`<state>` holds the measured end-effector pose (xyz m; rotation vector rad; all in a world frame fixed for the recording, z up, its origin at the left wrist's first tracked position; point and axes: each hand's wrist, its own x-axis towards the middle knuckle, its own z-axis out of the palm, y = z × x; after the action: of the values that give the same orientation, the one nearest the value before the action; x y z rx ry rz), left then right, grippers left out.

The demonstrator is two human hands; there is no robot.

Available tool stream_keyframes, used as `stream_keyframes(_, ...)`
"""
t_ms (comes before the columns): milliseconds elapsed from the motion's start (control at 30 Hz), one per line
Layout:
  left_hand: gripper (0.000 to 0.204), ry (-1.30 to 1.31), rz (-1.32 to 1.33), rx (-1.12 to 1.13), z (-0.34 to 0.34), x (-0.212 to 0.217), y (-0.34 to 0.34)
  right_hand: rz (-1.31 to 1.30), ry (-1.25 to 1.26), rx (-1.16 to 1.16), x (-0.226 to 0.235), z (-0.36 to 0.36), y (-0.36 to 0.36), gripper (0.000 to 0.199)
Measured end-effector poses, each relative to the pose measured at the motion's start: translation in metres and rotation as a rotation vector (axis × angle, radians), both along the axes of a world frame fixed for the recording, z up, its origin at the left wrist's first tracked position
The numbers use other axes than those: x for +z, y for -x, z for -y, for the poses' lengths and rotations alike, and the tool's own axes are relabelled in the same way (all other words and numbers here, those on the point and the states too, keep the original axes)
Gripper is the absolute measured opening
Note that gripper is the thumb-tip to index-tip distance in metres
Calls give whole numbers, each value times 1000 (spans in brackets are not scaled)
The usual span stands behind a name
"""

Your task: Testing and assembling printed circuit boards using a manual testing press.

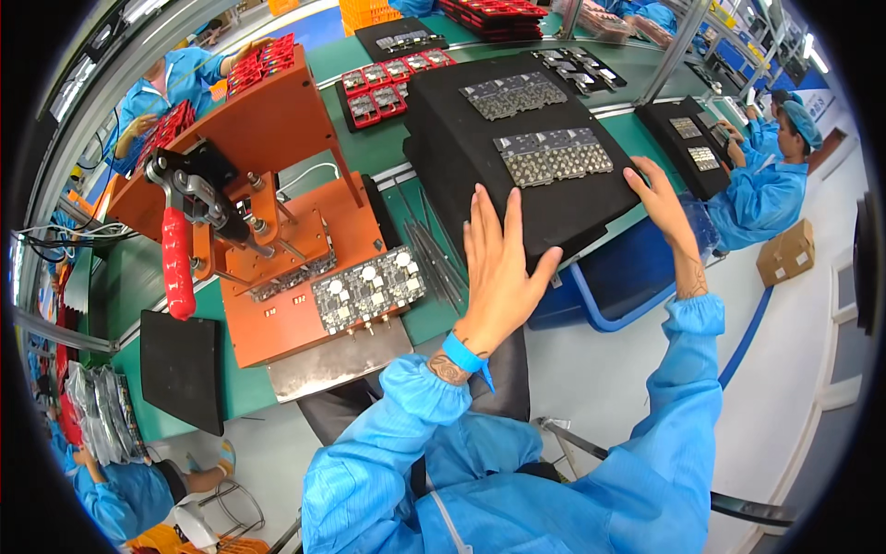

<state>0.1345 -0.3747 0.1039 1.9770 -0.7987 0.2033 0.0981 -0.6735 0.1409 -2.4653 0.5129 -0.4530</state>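
My left hand (500, 274) hovers or rests at the near left edge of a black foam block (452, 129), fingers stretched out and nothing in them; whether it touches cannot be told. At the block's right edge my right hand (662, 198) is also open, thumb and fingers apart. Two panels of circuit boards lie on the foam: a near circuit board panel (554, 157) between my hands and a far circuit board panel (512, 94). Left of my left hand, another circuit board panel (369, 291) sits on the front of an orange test fixture (258, 323).
A red-handled toggle clamp (177, 263) stands over the fixture. Under the foam's right side is a blue bin (600, 286). Red trays (374, 103) with boards lie behind. Black strips (432, 254) lie on the green bench beside the fixture. Co-workers (771, 189) sit at the right.
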Motion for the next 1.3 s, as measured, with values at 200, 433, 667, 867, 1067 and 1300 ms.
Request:
stream_keyframes(200, 63, 16, 41, 66, -3, 10, 1, 499, -1283, 174, 14, -14, 0, 36)
stream_keyframes(433, 59, 86, 94, 33, 2, 9, 6, 691, -1493, -22, -4, -134, 4, 46)
stream_keyframes(667, 56, -224, 217, -103, -3, 4, -6, 770, -1425, 90, 6, -21, 0, 30)
stream_keyframes(867, 42, -185, 262, -56, -4, -9, -8, 795, -1431, 37, 12, 113, 5, 26)
stream_keyframes(1067, 44, -170, 256, -67, 0, -17, -4, 740, -1422, -190, -77, 178, -6, 26)
stream_keyframes(1300, 49, -196, 272, -58, -10, -16, -11, 120, -588, -740, -154, 149, 17, 51)
